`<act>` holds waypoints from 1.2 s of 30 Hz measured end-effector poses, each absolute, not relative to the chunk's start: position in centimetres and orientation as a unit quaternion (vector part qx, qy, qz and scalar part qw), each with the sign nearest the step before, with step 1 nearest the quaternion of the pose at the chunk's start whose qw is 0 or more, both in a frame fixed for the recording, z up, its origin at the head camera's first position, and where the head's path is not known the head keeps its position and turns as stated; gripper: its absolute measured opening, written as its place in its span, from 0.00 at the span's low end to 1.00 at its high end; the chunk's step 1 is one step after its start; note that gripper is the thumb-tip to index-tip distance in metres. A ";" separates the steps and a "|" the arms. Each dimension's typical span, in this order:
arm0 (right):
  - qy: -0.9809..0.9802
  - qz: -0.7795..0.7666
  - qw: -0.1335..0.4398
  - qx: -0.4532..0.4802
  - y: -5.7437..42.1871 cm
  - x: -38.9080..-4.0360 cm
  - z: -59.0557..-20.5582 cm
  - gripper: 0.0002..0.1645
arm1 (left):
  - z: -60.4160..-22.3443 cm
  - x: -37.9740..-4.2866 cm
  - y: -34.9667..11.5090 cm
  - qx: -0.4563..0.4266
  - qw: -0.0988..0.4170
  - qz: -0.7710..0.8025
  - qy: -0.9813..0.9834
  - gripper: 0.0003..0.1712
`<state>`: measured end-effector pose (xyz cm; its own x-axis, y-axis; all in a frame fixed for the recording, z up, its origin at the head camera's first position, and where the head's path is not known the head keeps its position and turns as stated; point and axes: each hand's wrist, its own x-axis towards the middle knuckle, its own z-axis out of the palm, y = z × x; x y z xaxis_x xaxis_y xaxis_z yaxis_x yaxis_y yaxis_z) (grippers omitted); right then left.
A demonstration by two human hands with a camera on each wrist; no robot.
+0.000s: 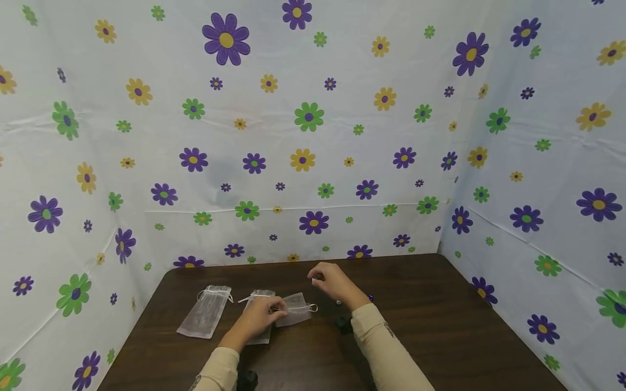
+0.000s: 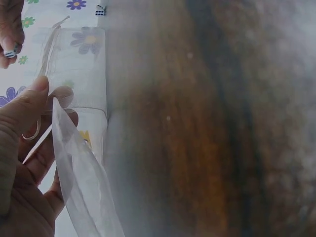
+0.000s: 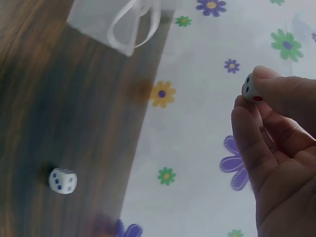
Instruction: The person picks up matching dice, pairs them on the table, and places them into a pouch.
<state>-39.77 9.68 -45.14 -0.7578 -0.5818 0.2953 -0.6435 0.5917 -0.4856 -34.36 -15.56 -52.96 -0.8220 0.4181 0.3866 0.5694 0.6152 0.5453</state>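
My left hand (image 1: 261, 315) pinches a sheer white drawstring pouch (image 1: 295, 312) between thumb and fingers. In the left wrist view, the pouch's thin fabric (image 2: 81, 173) hangs down past the fingers, and a white cord loops near the thumb. Thumb and fingertips of my right hand (image 1: 335, 282) pinch a white die (image 3: 252, 89), with dark pips and one red pip showing. That hand is above the table, to the right of the pouch. A second white die (image 3: 62, 180) lies on the tabletop. Another sheer pouch (image 1: 259, 338) lies partly hidden under my left hand and forearm.
At the left of the dark wooden table (image 1: 415, 326) lies a third sheer pouch (image 1: 205, 312) with its cord tied at the top. A small shiny blue thing (image 1: 371, 297) shows beside the right wrist. Flower-printed white cloth (image 1: 313, 163) surrounds the table's back and sides.
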 end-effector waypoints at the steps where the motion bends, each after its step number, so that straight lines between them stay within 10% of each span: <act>1: -0.889 0.294 0.053 0.346 9.5 -39.7 -44.9 0.08 | -52.9 -34.4 -15.6 -0.277 0.111 -0.341 -0.891 0.05; 36: -0.868 0.305 0.023 0.391 6.1 -38.2 -43.4 0.09 | -53.2 -34.8 -15.8 -0.287 0.114 -0.343 -0.887 0.03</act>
